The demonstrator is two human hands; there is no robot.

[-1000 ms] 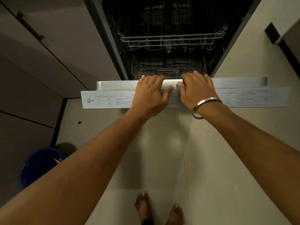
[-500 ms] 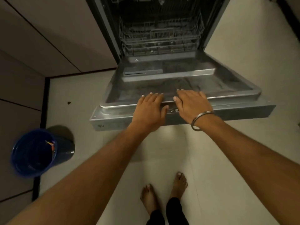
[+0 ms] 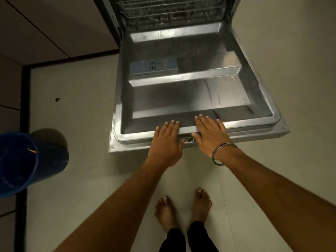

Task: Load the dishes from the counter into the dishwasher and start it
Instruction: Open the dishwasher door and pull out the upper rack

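Dishwasher door [image 3: 190,99]: lies folded down near flat over the floor, inner steel face up; judged lowered this far so the racks can be drawn out across it
Door front edge [image 3: 236,137]: the lip nearest the person; both palms bear on it, likely steadying the door's weight at the bottom of its swing
Left hand [image 3: 166,142]: palm down on the front edge, fingers straight and together, tips reaching over the lip; grip released, nothing grasped
Right hand [image 3: 211,134]: palm down just beside the left, fingers straight and slightly spread across the lip, thumb toward the other hand; grip released, pressing only
Bangle [image 3: 221,153]: metal ring on the right wrist
Arms: both stretched forward and downward, nearly straight, the person leaning over bare feet [image 3: 183,210]
Lower rack [image 3: 172,13]: wire basket inside the tub, not yet pulled out; no dishes made out in it
Detergent compartment [image 3: 152,67]: on the door's inner face, lid shut
Dishes: none in view; the table holding them lies outside the picture
Blue bucket [image 3: 27,160]: on the floor, well to the left of the door
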